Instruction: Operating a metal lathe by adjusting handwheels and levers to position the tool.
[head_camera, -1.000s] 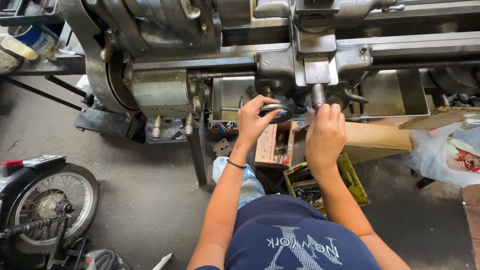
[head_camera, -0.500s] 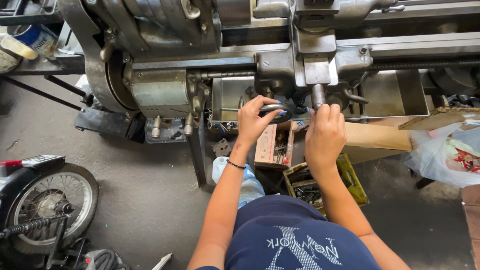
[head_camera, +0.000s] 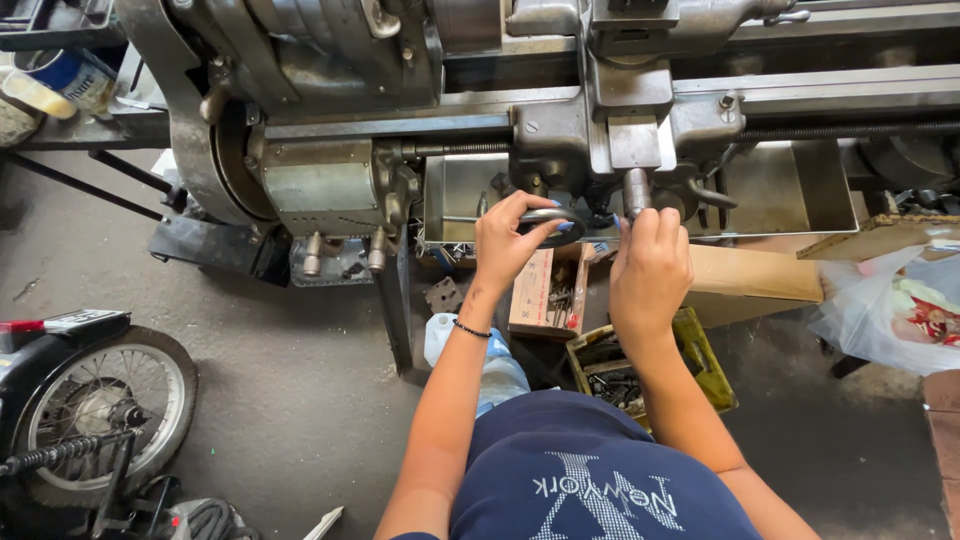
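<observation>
Handwheel: the dark round handwheel (head_camera: 552, 222) sits on the front of the lathe carriage, a little above the middle of the frame; we see only part of its rim, the rest is behind the hand.
Left hand: our left hand (head_camera: 510, 240) is on the handwheel, the fingers (head_camera: 535, 205) curled narrow around its rim and holding it; a dark band is around the wrist.
Right hand: our right hand (head_camera: 650, 270) is just right of the left one, raised to the grey lever (head_camera: 636, 190) that hangs from the carriage; the fingers are bent close together and touch its lower end, but we cannot tell if they really grip it.
Lathe: the big grey lathe (head_camera: 340, 180) fills the upper part of the frame, with a metal chip tray (head_camera: 800, 190) under its bed at the upper right.
Floor, centre: below the hands lie a reddish cardboard box (head_camera: 545, 295) with small metal parts and a yellow-green crate (head_camera: 700, 350) with dark tools, near each other.
Floor, right: a long brown carton (head_camera: 750, 280) and a white plastic bag (head_camera: 890, 310).
Lower left: a motorcycle wheel (head_camera: 95, 410) stands on the grey concrete floor (head_camera: 290, 400).
</observation>
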